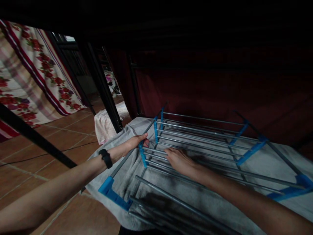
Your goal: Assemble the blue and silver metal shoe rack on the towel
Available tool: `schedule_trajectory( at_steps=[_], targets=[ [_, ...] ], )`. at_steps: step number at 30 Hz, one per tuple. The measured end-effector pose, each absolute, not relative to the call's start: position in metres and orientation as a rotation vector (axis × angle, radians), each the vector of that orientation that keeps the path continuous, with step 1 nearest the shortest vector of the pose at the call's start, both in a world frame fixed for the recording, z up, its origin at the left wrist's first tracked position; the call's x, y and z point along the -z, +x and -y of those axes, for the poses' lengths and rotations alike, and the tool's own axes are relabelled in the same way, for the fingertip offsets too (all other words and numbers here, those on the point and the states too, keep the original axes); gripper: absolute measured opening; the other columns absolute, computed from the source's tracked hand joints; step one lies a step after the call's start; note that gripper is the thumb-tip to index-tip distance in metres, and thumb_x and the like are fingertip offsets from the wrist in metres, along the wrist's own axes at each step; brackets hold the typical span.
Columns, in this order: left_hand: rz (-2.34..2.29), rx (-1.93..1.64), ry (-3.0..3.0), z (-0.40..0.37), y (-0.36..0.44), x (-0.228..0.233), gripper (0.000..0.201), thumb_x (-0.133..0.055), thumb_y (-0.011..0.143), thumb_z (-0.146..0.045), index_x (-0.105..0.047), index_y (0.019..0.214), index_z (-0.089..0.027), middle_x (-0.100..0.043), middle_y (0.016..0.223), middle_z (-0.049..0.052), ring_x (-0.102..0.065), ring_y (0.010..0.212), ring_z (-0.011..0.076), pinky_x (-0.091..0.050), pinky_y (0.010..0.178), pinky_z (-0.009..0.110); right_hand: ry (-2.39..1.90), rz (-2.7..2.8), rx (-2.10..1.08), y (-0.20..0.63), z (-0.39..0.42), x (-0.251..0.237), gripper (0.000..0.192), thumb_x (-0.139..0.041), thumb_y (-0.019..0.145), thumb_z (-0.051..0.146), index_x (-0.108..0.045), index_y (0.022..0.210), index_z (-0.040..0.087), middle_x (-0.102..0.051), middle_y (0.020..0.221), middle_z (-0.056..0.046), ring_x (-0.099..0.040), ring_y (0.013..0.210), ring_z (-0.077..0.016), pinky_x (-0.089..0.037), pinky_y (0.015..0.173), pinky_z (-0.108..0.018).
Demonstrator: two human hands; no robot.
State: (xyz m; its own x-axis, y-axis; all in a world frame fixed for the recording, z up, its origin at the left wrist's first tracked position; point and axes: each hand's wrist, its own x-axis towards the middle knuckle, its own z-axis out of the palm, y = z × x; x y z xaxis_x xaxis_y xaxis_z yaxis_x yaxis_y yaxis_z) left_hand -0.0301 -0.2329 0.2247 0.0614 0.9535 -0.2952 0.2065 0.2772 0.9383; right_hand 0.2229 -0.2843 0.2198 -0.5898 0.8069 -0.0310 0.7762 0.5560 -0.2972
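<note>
A rack of grey metal tubes (202, 135) joined by blue plastic brackets lies on a grey cloth (137, 125). My left hand (138, 142), with a dark watch on its wrist, is closed around the rack's left side pole, right at a blue bracket (143, 156). My right hand (177, 158) grips the end of a crosswise metal tube close to that same bracket. Nearer to me, a blue corner bracket (114, 195) sits on the side pole. One metal tube (171, 197) lies slanted beside it, its left end apart from the bracket.
More loose tubes (149, 210) lie in shadow at the front. Dark metal posts (101, 86) stand to the left, with a flowered cloth (44, 71) hanging beyond. A dark red curtain (195, 88) closes off the back. The floor is brown tile (56, 142), crossed by a black cable (49, 153).
</note>
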Motion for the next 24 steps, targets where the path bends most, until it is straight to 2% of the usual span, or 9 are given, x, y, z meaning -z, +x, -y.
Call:
schedule_trajectory(
  at_steps=[7, 11, 19, 24],
  targets=[
    [-1.327, -0.688, 1.093, 0.231, -0.035, -0.221, 0.054, -0.060, 0.083, -0.068, -0.067, 0.082, -0.015, -0.068, 0.063, 0.007, -0.063, 0.057, 0.0206, -0.051, 0.059, 0.032, -1.319, 2.654, -0.300, 0.221, 0.285, -0.227, 0.024, -0.036, 0.104, 0.024, -0.056, 0.116, 0.021, -0.067, 0.117, -0.006, -0.065, 0.103, -0.0211, -0.045, 0.079, -0.030],
    [-1.280, -0.723, 0.984, 0.233, -0.032, -0.222, 0.050, -0.060, 0.085, -0.064, -0.066, 0.077, -0.015, -0.064, 0.059, 0.005, -0.059, 0.052, 0.0178, -0.049, 0.056, 0.031, -1.328, 2.650, -0.247, 0.222, 0.288, -0.230, 0.024, -0.036, 0.104, 0.025, -0.057, 0.114, 0.021, -0.068, 0.115, -0.006, -0.066, 0.098, -0.0212, -0.044, 0.075, -0.030],
    [-1.367, -0.733, 1.084, 0.235, -0.028, -0.221, 0.061, -0.056, 0.079, -0.076, -0.064, 0.072, -0.017, -0.063, 0.058, 0.005, -0.057, 0.050, 0.0184, -0.046, 0.053, 0.031, -1.360, 2.661, -0.246, 0.220, 0.286, -0.226, 0.026, -0.034, 0.105, 0.027, -0.058, 0.113, 0.022, -0.069, 0.116, -0.006, -0.067, 0.099, -0.0218, -0.044, 0.076, -0.030],
    [-1.387, -0.770, 1.203, 0.238, -0.026, -0.224, 0.060, -0.057, 0.079, -0.076, -0.062, 0.068, -0.017, -0.061, 0.054, 0.003, -0.054, 0.049, 0.0168, -0.044, 0.054, 0.030, -1.357, 2.666, -0.271, 0.221, 0.285, -0.229, 0.028, -0.032, 0.105, 0.028, -0.058, 0.113, 0.022, -0.070, 0.116, -0.006, -0.068, 0.098, -0.0225, -0.044, 0.077, -0.031]
  ],
)
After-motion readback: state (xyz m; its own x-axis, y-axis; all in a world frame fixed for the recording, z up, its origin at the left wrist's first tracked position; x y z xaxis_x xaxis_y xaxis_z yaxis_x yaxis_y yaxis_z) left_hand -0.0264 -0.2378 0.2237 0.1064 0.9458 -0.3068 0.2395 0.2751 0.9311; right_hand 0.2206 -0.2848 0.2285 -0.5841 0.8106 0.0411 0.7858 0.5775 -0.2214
